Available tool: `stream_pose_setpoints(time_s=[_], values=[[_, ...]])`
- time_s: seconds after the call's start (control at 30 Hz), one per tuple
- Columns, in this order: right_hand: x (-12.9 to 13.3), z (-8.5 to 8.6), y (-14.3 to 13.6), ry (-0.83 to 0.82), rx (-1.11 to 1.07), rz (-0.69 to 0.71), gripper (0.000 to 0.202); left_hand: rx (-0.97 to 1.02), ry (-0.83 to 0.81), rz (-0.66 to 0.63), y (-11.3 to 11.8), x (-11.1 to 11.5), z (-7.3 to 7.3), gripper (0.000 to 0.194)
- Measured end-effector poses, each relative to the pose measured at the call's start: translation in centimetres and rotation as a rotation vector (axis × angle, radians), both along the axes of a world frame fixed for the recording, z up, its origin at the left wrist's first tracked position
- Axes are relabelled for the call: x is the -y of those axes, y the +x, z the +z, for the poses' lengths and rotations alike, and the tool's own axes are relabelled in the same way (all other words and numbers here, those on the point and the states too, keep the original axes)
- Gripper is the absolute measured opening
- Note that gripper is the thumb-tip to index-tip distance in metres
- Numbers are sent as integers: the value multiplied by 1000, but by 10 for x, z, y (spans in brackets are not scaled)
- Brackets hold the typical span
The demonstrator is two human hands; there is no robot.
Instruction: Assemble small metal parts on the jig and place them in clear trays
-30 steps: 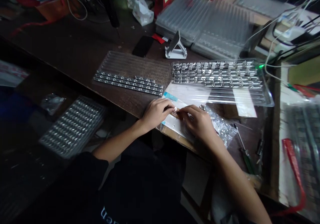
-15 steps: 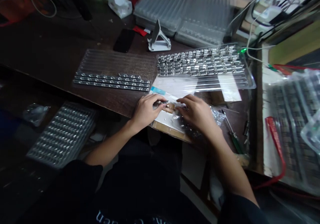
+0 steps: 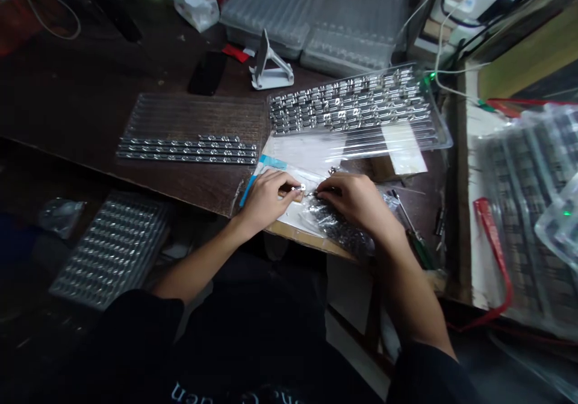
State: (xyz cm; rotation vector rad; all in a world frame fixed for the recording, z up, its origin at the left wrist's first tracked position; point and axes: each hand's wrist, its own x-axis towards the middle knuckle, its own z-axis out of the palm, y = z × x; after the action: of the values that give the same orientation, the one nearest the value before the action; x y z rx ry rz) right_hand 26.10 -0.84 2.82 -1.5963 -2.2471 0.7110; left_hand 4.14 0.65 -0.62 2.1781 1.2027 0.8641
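My left hand (image 3: 266,196) is closed, its thumb and forefinger pinching a small silvery metal connector (image 3: 298,188) over a white sheet (image 3: 289,216) at the bench edge. Just right of it my right hand (image 3: 354,202) is also closed, with thumb and forefinger together. What those fingertips hold is too small to make out. Beneath the right hand lies a clear plastic bag (image 3: 336,223) of small shiny parts. A small brown block (image 3: 299,197) shows under the connector.
Behind my hands, a clear tray (image 3: 361,106) holds many metal connectors; another tray (image 3: 189,151) to the left has several rows. A screwdriver (image 3: 418,241) lies at right. Farther back are a phone stand (image 3: 271,70), a dark phone (image 3: 208,73) and stacked trays (image 3: 311,24).
My right thumb and forefinger have come together in a pinch near the bag. The connector in my left hand shows more plainly. The whole view has shifted slightly.
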Motion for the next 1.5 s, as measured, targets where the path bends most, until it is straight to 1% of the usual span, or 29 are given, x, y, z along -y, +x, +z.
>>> stream_pose_setpoints(time_s=[0.13,0.3,0.37,0.43,0.53,0.63,0.73,0.8,0.87,0.93,1.0,1.07,1.13,1.23,1.3,1.37,1.5], values=[[0,1,4,48,-87,-60,17,-5,4,1,0,-1,-2,4],[0,-2,0,144,-100,-103,27,18,0,22,0,2,-5,6],[-1,-4,-7,154,-100,-100,27,83,9,32,0,3,-4,6],[-1,-6,-16,147,-92,-91,26,191,18,75,-2,5,-3,7],[-1,-10,-31,139,-101,-23,26,326,4,123,-9,6,0,9],[1,-14,-46,142,-56,119,27,352,-8,113,-21,6,4,8],[5,-16,-55,228,138,219,27,280,-5,130,-41,0,9,10],[7,-16,-57,288,233,257,28,203,11,156,-58,-10,14,12],[8,-16,-57,303,246,272,29,131,47,189,-76,-24,19,12],[7,-16,-56,297,228,260,28,73,92,218,-91,-41,25,13],[7,-15,-54,298,223,235,26,26,119,231,-101,-60,30,14],[6,-13,-55,303,236,235,24,-18,117,234,-104,-78,32,15],[7,-11,-56,300,260,255,23,-91,94,220,-101,-93,31,14],[7,-8,-58,273,285,292,23,-248,60,187,-91,-106,29,14],[7,-6,-57,247,269,287,25,-326,58,171,-86,-111,29,16],[6,-4,-54,221,252,234,25,-377,70,159,-84,-114,29,15],[3,0,-43,150,279,79,28,-479,72,120,-85,-119,33,14]])
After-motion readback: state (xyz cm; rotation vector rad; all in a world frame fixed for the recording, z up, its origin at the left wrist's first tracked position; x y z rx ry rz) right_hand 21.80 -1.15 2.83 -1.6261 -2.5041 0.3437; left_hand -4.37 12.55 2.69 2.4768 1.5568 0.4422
